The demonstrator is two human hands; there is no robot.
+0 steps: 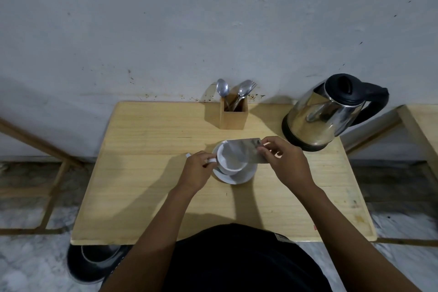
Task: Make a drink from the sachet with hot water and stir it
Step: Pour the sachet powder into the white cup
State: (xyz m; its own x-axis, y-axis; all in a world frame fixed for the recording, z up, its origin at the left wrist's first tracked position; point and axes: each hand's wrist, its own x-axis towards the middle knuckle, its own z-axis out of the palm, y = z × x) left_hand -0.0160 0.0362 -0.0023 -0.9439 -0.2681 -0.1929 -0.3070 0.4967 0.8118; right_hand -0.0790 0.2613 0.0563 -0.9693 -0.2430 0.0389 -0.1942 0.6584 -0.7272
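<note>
My left hand pinches the handle of the white cup, which sits on its saucer at the middle of the wooden table. My right hand grips the silver sachet, tilted over the cup's mouth. The steel kettle stands at the upper right, the wooden cutlery holder behind the cup.
</note>
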